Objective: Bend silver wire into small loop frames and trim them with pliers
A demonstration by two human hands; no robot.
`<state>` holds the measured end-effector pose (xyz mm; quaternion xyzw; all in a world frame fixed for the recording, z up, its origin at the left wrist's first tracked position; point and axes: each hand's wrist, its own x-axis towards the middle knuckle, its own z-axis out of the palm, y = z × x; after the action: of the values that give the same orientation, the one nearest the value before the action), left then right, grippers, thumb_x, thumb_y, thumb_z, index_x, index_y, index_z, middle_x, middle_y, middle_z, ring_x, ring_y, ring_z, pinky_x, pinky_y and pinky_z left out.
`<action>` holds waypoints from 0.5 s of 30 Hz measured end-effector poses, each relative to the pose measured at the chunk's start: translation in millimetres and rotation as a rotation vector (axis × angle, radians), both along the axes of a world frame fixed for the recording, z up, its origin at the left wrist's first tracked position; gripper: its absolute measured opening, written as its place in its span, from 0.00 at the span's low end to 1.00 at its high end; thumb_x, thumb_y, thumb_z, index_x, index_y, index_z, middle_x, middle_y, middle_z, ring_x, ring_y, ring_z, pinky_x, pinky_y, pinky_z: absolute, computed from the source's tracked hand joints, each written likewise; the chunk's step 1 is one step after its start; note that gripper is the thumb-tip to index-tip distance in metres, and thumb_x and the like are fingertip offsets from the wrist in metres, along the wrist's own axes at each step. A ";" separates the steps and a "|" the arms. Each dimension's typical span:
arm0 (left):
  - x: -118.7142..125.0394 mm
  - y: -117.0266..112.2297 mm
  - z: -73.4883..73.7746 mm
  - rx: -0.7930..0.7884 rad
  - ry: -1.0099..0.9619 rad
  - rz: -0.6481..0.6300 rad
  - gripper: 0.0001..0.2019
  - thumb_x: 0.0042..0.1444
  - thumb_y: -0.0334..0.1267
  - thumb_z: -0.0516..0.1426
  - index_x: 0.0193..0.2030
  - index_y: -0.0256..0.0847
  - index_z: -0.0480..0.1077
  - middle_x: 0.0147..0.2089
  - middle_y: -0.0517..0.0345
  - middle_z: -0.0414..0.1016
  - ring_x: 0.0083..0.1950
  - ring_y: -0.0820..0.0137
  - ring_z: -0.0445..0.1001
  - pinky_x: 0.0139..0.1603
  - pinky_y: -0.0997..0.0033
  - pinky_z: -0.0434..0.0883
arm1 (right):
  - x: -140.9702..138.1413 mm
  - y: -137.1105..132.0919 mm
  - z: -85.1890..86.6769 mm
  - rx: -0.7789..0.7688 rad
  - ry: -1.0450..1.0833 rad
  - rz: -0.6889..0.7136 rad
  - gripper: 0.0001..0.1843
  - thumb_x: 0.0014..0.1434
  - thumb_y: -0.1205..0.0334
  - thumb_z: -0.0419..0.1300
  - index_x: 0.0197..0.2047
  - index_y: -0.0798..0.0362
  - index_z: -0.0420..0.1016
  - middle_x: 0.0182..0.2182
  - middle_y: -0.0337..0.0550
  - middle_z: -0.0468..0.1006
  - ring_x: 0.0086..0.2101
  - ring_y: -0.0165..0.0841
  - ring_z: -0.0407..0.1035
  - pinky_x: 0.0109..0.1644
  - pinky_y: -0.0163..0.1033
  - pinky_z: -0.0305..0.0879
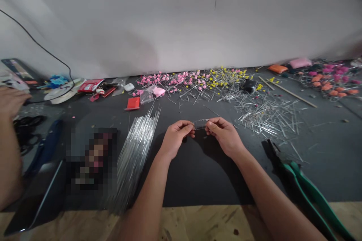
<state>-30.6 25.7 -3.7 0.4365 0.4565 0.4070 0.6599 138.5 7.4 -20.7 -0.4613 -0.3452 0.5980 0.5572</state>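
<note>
Head view: the left hand (177, 135) and right hand (223, 133) hold a thin wire (200, 122) between them, each grip pinched on one end, over bare dark table (198, 180). A wire bundle (132, 154) lies just left, and green pliers (305, 188) lie right by the near edge.

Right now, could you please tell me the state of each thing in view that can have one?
Thin wire, held up between both hands.
Left hand, fingers pinched on one end.
Right hand, fingers pinched on the other end.
Wire bundle, lying flat, unheld.
Green-handled pliers, lying flat, unheld.
Cut wire pieces, scattered loose.
Earbud case, closed.
</note>
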 end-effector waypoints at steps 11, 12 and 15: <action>-0.9 -7.6 8.1 -0.075 -0.277 -0.159 0.06 0.47 0.35 0.61 0.28 0.35 0.69 0.26 0.60 0.70 0.27 0.77 0.68 0.30 0.74 0.65 | 0.6 -1.3 1.2 0.050 -0.042 0.082 0.11 0.49 0.54 0.63 0.32 0.52 0.74 0.22 0.35 0.70 0.24 0.26 0.62 0.30 0.35 0.59; -1.1 -8.6 8.5 -0.087 -0.305 -0.197 0.06 0.46 0.35 0.62 0.27 0.36 0.68 0.25 0.60 0.70 0.26 0.77 0.68 0.30 0.74 0.65 | 0.7 -2.1 2.4 0.056 -0.043 0.106 0.10 0.49 0.54 0.63 0.32 0.52 0.74 0.22 0.35 0.70 0.24 0.26 0.62 0.30 0.35 0.59; -0.8 -9.4 8.3 -0.106 -0.363 -0.251 0.07 0.45 0.34 0.62 0.27 0.36 0.67 0.25 0.60 0.69 0.25 0.77 0.68 0.28 0.75 0.64 | 0.3 -3.7 4.9 0.048 -0.028 0.144 0.11 0.49 0.54 0.63 0.31 0.52 0.74 0.23 0.36 0.71 0.24 0.27 0.63 0.30 0.35 0.61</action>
<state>-31.3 16.4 4.6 0.3741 0.2934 0.3690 0.7986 138.8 3.7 -15.7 -0.4300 -0.3995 0.6215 0.5190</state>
